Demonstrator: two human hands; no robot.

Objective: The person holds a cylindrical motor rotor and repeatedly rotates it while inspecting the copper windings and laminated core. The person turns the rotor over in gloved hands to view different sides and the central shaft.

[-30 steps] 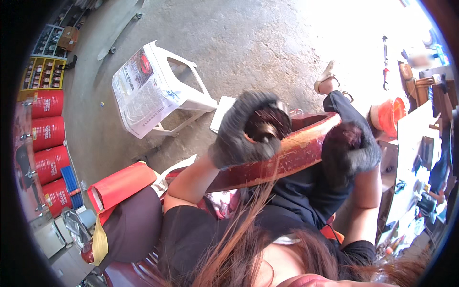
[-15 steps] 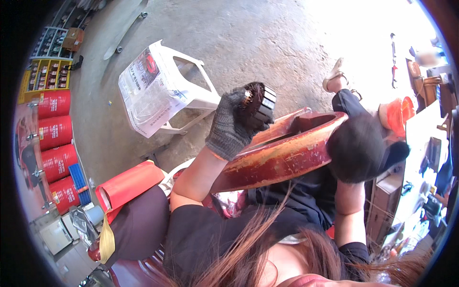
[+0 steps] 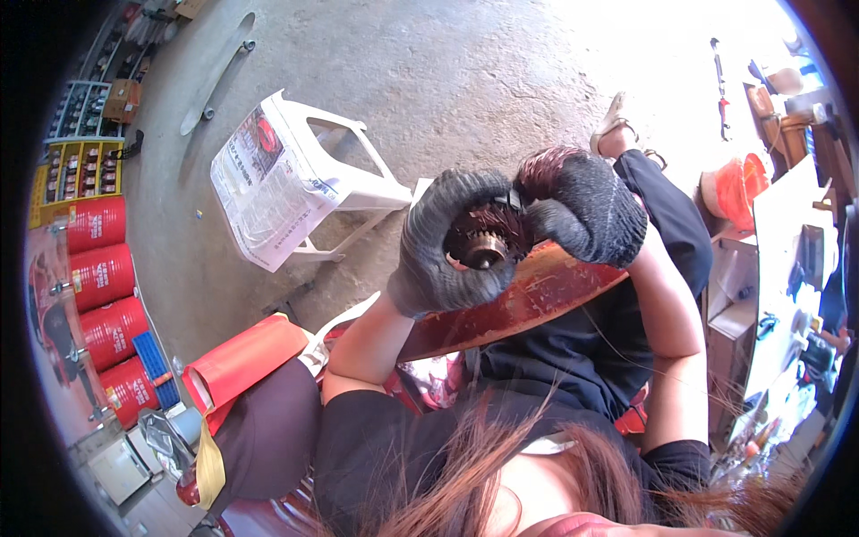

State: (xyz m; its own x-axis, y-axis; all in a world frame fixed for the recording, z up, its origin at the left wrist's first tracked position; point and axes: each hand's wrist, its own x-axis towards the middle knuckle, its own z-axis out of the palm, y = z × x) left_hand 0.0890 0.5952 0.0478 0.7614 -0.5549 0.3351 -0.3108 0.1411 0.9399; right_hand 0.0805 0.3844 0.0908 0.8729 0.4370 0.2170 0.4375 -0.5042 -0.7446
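My left hand (image 3: 447,242), in a dark grey knit glove with a black coated palm, is curled round a motor armature (image 3: 483,246). Its toothed, copper-coloured end and short shaft face me. Against the armature's right side is my right hand (image 3: 591,210), gloved alike and closed. A dark reddish, streaky mass (image 3: 544,166) shows at its fingertips; whether this is wire or part of the glove I cannot make out. Below both hands, a worn red wooden piece (image 3: 528,300) with a curved side lies across my lap, partly hidden by the gloves.
A white plastic stool (image 3: 358,183) with newspaper (image 3: 277,183) over it stands ahead on the left. Several red drums (image 3: 107,277) line the far left. Beside my left elbow are a red box (image 3: 246,358) and a dark cap (image 3: 264,434). An orange-red bucket (image 3: 738,192) stands right.
My right hand has come in from the right and up to the armature. The armature has turned in my left hand, from its slotted side to its toothed end.
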